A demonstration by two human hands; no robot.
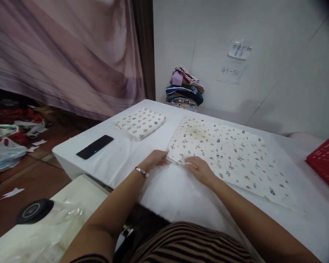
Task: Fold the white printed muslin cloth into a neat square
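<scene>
Two hands sit at the near left corner of a printed cloth [227,157] spread flat on the white table [120,160]. Left hand [155,159] has its fingers curled onto the corner edge, seemingly pinching the hem; right hand [200,168] lies just beside it, fingers pressed down on the same edge, palm down. Whether the right hand actually nips the fabric cannot be told, as the fingertips are hidden against the cloth.

The cloth looks thin, soft and light, probably cotton, no stiffness at all. It should drape and wrinkle when lifted, and would slide easily over the smooth table cover. Not fragile. Best hold is likely at corners and hems, two points at once, since a single pinch would let the rest sag and bunch. It has a brownish stain near the far left part.

Around it: a smaller folded cloth [140,123] with a similar print lies well apart to the left, and a black phone [94,147] nearer the table's left edge. A pile of folded garments [185,89] stands at the far edge against the wall, under two paper notes [239,50]. A red basket [325,160] sits at the right, near the spread cloth's far side but not touching. Nothing lies on the spread cloth itself. Floor at left is littered with bags and scraps.
</scene>
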